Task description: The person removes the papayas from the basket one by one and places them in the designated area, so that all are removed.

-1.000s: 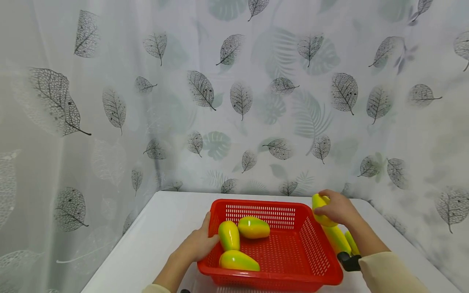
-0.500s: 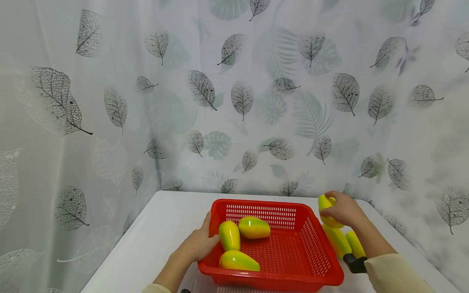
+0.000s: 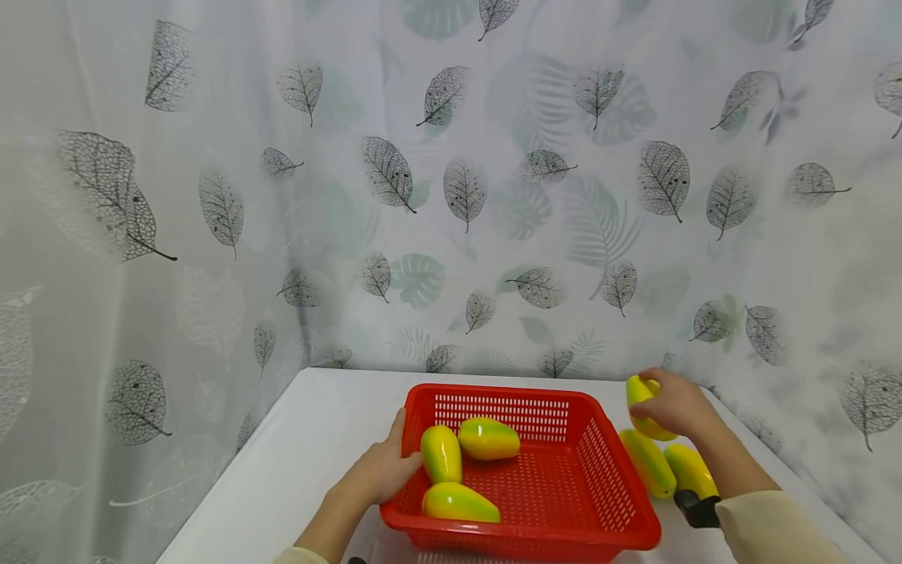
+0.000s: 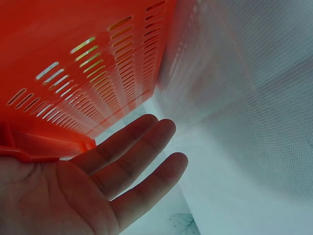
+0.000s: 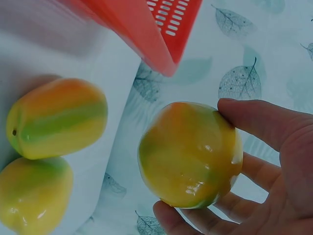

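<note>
A red plastic basket (image 3: 564,536) stands on the table with three yellow-green papayas inside, grouped at its left: an upright one (image 3: 441,454), a back one (image 3: 488,439) and a front one (image 3: 460,502). My left hand (image 3: 384,468) rests against the basket's left rim; in the left wrist view its visible fingers (image 4: 142,152) extend loosely outside the slotted wall. To the right of the basket, my right hand (image 3: 672,403) holds another papaya (image 5: 188,154) between thumb and fingers, raised above the table. Its far side is hidden.
Two more papayas lie on the white table (image 3: 331,407) right of the basket, one nearer it (image 3: 648,464) and one (image 3: 690,470) partly behind the right forearm and its black wrist strap (image 3: 698,509). A leaf-patterned curtain (image 3: 451,235) hangs behind the table.
My right hand has moved rightward with the papaya, away from the basket's right rim, uncovering more of the two papayas on the table. The left hand and the basket have stayed in place.
</note>
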The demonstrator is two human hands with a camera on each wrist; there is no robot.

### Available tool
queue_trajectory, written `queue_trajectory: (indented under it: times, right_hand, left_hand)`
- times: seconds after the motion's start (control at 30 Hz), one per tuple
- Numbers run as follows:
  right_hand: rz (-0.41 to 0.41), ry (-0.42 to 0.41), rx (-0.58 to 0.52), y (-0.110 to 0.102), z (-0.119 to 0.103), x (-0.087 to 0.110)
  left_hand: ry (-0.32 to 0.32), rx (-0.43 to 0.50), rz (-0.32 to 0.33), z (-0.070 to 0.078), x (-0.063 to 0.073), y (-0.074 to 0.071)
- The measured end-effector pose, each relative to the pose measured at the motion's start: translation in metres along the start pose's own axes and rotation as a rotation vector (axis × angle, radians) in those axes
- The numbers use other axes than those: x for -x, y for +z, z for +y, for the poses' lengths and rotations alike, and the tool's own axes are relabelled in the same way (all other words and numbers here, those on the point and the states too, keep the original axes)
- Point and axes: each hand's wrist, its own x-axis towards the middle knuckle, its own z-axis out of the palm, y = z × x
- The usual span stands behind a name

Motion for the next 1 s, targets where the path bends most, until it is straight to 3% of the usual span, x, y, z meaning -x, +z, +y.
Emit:
queue_trajectory:
  times: [1.0]
  right_hand:
    - [-0.013,0.062,0.034,-0.016,0.038,0.006]
  left_hand:
    - [-0.012,-0.005,0.004,-0.001,-0.002,0.001]
